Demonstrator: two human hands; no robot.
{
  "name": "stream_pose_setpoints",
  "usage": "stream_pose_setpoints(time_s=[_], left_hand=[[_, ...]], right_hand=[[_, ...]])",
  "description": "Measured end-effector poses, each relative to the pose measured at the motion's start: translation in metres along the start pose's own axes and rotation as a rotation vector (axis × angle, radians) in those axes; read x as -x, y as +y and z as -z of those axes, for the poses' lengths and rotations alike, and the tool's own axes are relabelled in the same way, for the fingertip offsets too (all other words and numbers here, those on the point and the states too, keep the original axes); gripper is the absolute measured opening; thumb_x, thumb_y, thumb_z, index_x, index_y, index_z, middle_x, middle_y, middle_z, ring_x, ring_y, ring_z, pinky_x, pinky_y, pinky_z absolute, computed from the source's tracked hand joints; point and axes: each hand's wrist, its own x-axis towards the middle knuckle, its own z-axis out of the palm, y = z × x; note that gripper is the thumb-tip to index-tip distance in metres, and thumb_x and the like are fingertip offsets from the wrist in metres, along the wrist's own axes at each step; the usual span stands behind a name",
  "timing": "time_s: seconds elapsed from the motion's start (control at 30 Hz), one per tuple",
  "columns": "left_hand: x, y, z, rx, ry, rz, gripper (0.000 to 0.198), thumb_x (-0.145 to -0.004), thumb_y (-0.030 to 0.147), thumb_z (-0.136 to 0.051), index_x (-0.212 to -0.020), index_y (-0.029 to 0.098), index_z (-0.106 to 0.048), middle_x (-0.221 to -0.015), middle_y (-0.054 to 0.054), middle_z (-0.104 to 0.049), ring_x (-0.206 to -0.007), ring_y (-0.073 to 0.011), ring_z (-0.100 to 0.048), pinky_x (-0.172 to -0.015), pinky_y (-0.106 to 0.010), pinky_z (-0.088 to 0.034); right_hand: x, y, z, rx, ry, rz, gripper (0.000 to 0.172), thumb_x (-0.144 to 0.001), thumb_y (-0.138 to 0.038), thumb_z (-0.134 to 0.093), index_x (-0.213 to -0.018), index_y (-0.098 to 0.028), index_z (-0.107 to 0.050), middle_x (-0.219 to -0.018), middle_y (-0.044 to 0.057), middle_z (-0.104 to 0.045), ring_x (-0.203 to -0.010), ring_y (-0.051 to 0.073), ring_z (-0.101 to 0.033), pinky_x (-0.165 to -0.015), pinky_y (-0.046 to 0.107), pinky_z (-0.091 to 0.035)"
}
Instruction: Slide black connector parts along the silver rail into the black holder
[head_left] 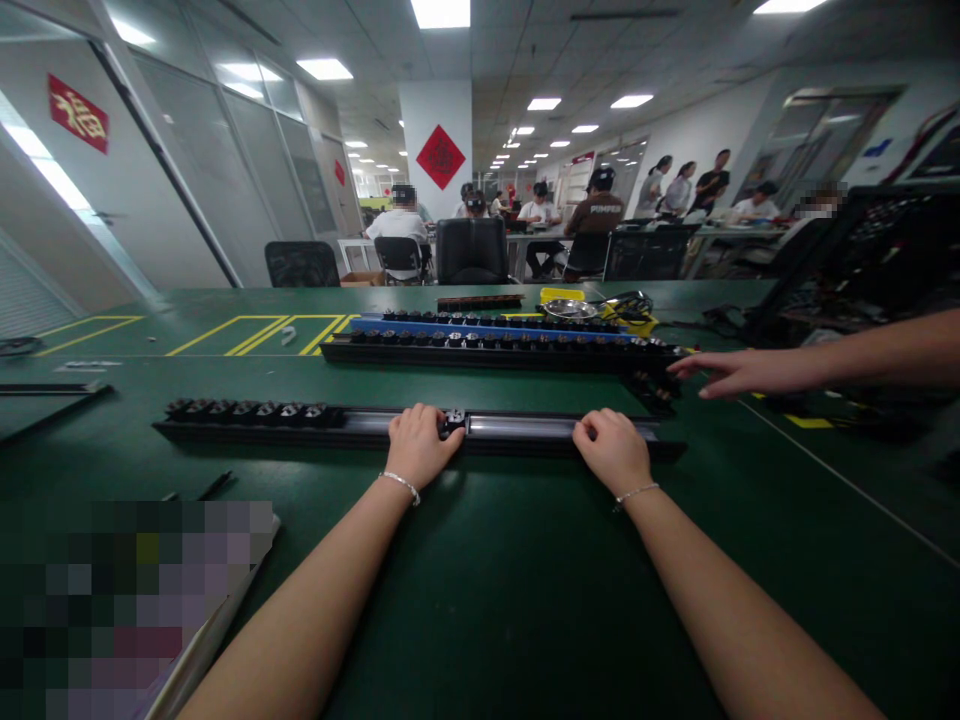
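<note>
A long black rail (pixel 517 428) with a shiny metal channel lies across the green table in front of me. Several small black parts with metal tops (pixel 259 410) sit in a row at its left end. My left hand (pixel 416 440) is closed at the rail's middle, thumb and fingers around one small black block (pixel 455 420) in the channel. My right hand (pixel 613 452) curls over the rail farther right, its fingertips largely hidden behind the knuckles. It grips the rail's side, with bare channel between the two hands.
Behind lies another long black rail (pixel 465 352) full of similar parts, beside a blue strip (pixel 420 328). A co-worker's hand (pixel 739 372) reaches in from the right. Farther back are a metal dish (pixel 568 310) and a yellow tray (pixel 562 295). A blurred-out object lies at the lower left.
</note>
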Motion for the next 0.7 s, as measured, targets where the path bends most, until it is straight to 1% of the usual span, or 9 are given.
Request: stream_pose_setpoints(time_s=[0.27,0.5,0.7], left_hand=[[0.0006,-0.0018,-0.0011,0.020,-0.001,-0.047,0.030,-0.076,0.048,-0.052,-0.086,0.020,-0.054,-0.092,-0.006,-0.057,-0.092,-0.0237,-0.050,-0.083,-0.039,-0.035],[0.0006,-0.0006,0.0003,0.021,-0.015,-0.049,0.029,-0.076,0.047,-0.053,-0.086,0.020,-0.054,-0.093,-0.006,-0.057,-0.092,-0.0232,-0.050,-0.082,-0.038,-0.035],[0.0004,0.0001,0.0009,0.017,-0.029,-0.052,0.027,-0.076,0.044,-0.054,-0.087,0.020,-0.055,-0.094,-0.006,-0.057,-0.093,-0.0228,-0.050,-0.082,-0.037,-0.036]], right_hand=[[0.0000,-0.0008,0.0016,-0.009,-0.013,-0.009,0.021,-0.077,-0.028,-0.044,-0.060,-0.019,-0.051,-0.068,0.003,-0.053,-0.071,0.015,-0.044,-0.062,0.027,-0.028],[0.0003,-0.0006,0.0016,-0.027,-0.023,-0.016,0.021,-0.078,-0.028,-0.043,-0.060,-0.019,-0.050,-0.069,0.002,-0.053,-0.070,0.015,-0.044,-0.061,0.026,-0.029],[-0.0009,-0.0010,0.0011,0.021,-0.009,-0.002,0.021,-0.077,-0.025,-0.043,-0.058,-0.019,-0.048,-0.066,0.003,-0.052,-0.069,0.015,-0.044,-0.060,0.027,-0.027]])
